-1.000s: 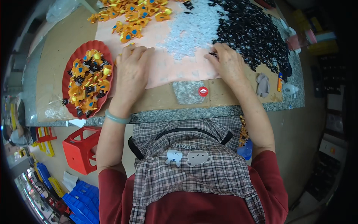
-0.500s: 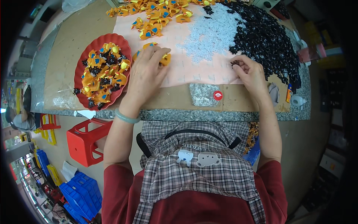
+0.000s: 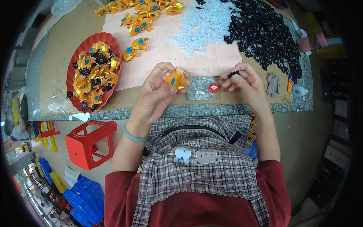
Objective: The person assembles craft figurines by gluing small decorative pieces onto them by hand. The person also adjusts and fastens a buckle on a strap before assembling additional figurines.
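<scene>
Between the thumb and fingers of my left hand (image 3: pixel 155 89) is an orange toy figure (image 3: pixel 176 80) with a blue patch and a pale star-shaped piece at its top. My right hand (image 3: pixel 249 85) pinches a small black spiky piece (image 3: pixel 233 74), apart from the figure. Both hands are raised over the near part of the table. Beyond my left hand, a few loose orange figures (image 3: pixel 134 49) lie on the pink sheet (image 3: pixel 151 62). A pile of white star-like pieces (image 3: pixel 202 28) and a wide heap of black spiky pieces (image 3: pixel 264 38) spread out farther back.
A red scalloped tray (image 3: pixel 118 60) on the left holds orange figures with black pieces. More orange figures (image 3: pixel 145 13) lie at the back. A red round cap (image 3: pixel 214 87) sits between my hands. A grey cloth (image 3: pixel 273 85) and a small bottle (image 3: pixel 300 90) lie right. A red stool (image 3: pixel 81 145) stands below.
My left hand has picked up an orange figure and brought it right and nearer to me. My right hand has come slightly nearer and left, still pinching the black piece.
</scene>
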Tool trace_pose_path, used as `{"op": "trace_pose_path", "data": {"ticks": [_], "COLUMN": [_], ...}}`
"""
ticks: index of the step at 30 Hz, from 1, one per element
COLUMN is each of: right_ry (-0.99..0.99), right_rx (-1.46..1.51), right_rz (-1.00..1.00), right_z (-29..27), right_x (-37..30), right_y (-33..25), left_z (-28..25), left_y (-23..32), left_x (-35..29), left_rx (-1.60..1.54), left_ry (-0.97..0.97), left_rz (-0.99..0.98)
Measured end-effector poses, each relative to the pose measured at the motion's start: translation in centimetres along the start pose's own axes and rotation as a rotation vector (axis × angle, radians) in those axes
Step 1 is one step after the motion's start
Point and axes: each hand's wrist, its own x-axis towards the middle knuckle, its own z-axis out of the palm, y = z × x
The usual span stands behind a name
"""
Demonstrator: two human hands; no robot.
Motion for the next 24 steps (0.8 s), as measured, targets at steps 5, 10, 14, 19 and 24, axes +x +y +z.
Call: {"op": "trace_pose_path", "data": {"ticks": [5, 10, 14, 19, 24], "right_ry": [-0.040, -0.026, -0.023, -0.037, -0.048], "right_rx": [-0.149, -0.245, -0.641, -0.837, -0.875], "right_rz": [-0.032, -0.040, -0.263, -0.378, -0.454], "right_z": [0.7, 1.3, 2.2, 2.0, 2.4], "right_x": [-1.5, -1.9, -1.8, -1.7, -1.6], "right_y": [0.1, -0.5, -1.5, -0.9, -0.7], "left_z": [1.2, 1.6, 1.5, 1.0, 3.2], "left_y": [-0.4, -1.1, -1.0, -0.6, 0.1], "left_x": [-0.3, -0.7, -1.2, -1.3, -1.4], "left_rx": [0.017, 0.225, 0.307, 0.185, -0.144], "left_ry": [0.029, 0.052, 0.027, -0.050, 0.014], "left_rz": [-0.105, -0.016, -0.019, -0.067, -0.159]}}
